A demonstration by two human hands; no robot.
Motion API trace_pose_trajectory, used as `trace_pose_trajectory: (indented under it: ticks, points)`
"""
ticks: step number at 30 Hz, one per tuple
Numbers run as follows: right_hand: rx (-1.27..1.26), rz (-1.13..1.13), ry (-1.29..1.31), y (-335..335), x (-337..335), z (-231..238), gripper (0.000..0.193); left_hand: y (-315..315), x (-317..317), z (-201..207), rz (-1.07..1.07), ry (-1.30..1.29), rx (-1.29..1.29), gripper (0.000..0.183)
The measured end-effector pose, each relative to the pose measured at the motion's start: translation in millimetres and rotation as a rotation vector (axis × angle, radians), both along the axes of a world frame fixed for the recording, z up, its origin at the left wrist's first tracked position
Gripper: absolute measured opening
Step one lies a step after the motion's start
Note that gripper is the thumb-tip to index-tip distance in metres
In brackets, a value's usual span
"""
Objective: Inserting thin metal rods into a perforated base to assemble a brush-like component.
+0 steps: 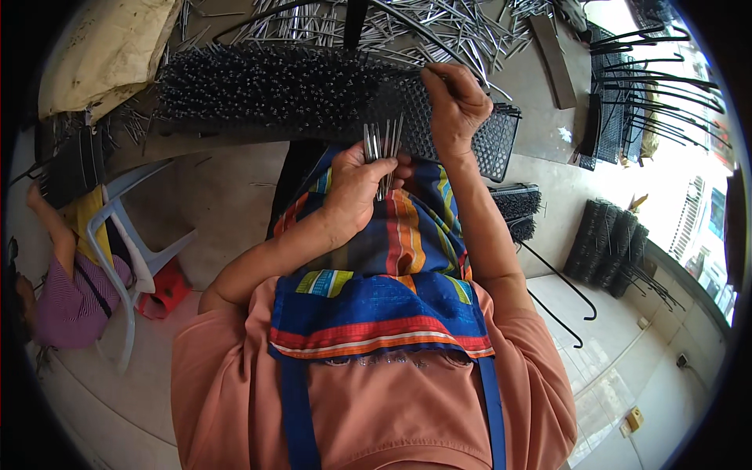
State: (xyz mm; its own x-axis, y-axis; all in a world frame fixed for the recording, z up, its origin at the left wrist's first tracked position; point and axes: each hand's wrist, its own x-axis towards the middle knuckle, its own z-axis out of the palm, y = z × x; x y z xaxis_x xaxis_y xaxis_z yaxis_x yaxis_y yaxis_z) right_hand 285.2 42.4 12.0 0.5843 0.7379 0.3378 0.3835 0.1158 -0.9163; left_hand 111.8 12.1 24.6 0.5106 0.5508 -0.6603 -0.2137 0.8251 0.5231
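Observation:
My left hand [349,186] is wrapped round a small bunch of thin silvery metal rods [375,142], which stick up past the thumb. Just above it, a long black panel lies across the table's front edge. Its left and middle part is thick with dark upright bristles [266,90], while the right end is bare black perforated mesh [495,142] with a rim. Over that mesh my right hand [458,108] is closed in a pinch, thumb against fingertips. What it pinches, if anything, is too small to make out.
Loose metal rods [462,35] are strewn over the far side of the table, near a flat dark bar [553,63]. A pale sack [110,59] stands far left. Mesh panels with hooked black handles [615,102] are at right. Dark bundles [603,247] rest below. Another person [74,290] sits left.

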Motion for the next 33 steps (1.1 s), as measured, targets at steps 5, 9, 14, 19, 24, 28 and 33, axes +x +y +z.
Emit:
trace_pose_trajectory:
  ticks: [5, 9, 14, 19, 24, 28, 33]
  points:
    - [-0.021, 0.002, -0.147, 2.8, -3.4, 5.5, 0.008, -0.7, -0.2, -0.2, 0.022, -0.016, 0.032, 0.013]
    - [-0.081, 0.011, -0.149, 4.6, -3.4, 8.3, 0.007, -0.8, -0.5, -0.9, 0.024, -0.018, 0.018, 0.014]
    - [-0.130, 0.014, -0.040, 7.1, -1.3, -0.1, 0.009, -1.5, -0.4, 0.3, 0.032, 0.004, -0.010, 0.013]
    - [-0.149, 0.029, -0.226, 5.2, -4.6, 7.6, 0.013, -0.9, -0.9, -0.2, 0.027, 0.000, -0.025, 0.013]
    - [-0.144, 0.106, -0.367, 10.6, -2.2, 10.2, 0.013, 1.2, 2.2, -1.0, 0.053, -0.021, -0.032, 0.013]
    - [-0.252, 0.131, -0.291, 16.4, -3.7, 7.8, 0.012, 1.9, 4.2, -2.0, 0.063, -0.024, -0.029, 0.012]
    - [-0.202, 0.091, -0.344, 13.2, -5.8, 2.9, 0.012, 2.3, 2.0, -2.5, 0.026, -0.026, -0.027, 0.015]
